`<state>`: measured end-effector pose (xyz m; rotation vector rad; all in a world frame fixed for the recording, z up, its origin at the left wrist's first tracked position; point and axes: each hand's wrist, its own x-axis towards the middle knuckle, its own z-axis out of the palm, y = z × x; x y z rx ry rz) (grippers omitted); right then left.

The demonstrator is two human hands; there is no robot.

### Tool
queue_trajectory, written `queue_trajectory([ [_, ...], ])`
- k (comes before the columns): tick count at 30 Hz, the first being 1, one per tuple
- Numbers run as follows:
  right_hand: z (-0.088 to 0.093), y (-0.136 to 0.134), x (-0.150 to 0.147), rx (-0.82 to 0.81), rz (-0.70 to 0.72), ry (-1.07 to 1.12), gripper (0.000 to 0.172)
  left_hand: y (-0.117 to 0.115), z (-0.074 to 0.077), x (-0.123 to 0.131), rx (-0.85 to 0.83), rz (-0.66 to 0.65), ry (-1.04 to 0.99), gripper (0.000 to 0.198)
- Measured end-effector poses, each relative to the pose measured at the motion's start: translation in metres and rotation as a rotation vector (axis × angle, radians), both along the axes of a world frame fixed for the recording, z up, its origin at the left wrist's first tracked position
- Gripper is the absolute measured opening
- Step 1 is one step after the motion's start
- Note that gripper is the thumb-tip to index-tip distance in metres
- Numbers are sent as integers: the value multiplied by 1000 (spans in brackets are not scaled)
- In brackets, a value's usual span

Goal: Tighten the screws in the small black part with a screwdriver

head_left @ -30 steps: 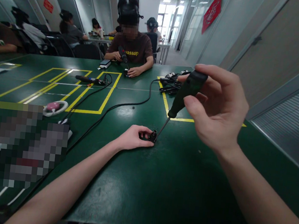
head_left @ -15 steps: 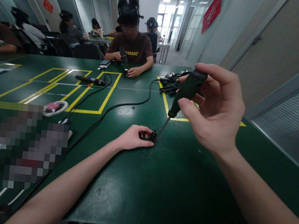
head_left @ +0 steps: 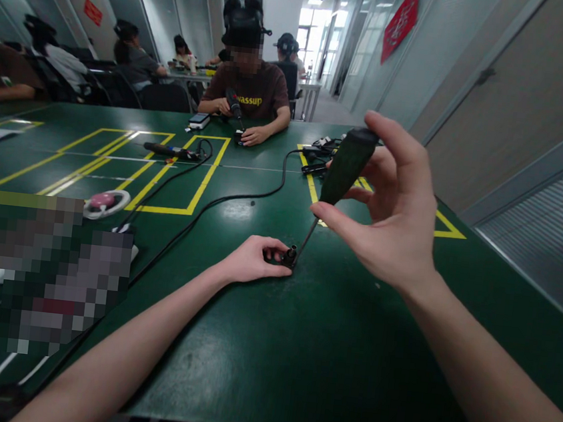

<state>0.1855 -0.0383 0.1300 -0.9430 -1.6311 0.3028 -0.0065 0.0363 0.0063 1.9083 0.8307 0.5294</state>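
Between thumb and fingers my left hand (head_left: 259,260) pinches a small black part with an upright round tube (head_left: 290,255), held down on the green table (head_left: 227,346). A screwdriver (head_left: 347,167) with a dark green handle leans up and to the right from that part. My right hand (head_left: 395,209) is closed round its handle, thumb low near the shank and index finger at the butt end. The tip reaches the right side of the black part; exactly what it touches is too small to make out.
A black cable (head_left: 222,198) runs across the table from a heap of black adapters (head_left: 320,155). Another screwdriver-like tool (head_left: 172,151) lies far left. Blurred-out objects (head_left: 81,277) and a white ring with a pink centre (head_left: 104,202) lie left. A co-worker (head_left: 248,93) works opposite.
My right hand has shifted slightly left and its thumb has slid down toward the shank, with the screwdriver standing a little steeper. My left hand and the black part have stayed put.
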Motion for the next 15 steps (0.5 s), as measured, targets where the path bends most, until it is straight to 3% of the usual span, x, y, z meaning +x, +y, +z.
queue_trajectory([
  [5, -2, 4, 0, -37, 91, 11, 93, 0, 0, 0, 6, -3, 11, 40],
  [7, -4, 6, -1, -42, 135, 39, 93, 0, 0, 0, 7, -2, 17, 41],
  [9, -5, 7, -2, -57, 130, 35, 81, 0, 0, 0, 6, 2, 17, 40],
  [15, -4, 10, 1, -61, -45, -177, 18, 1, -1, 0, 6, -6, 2, 38],
])
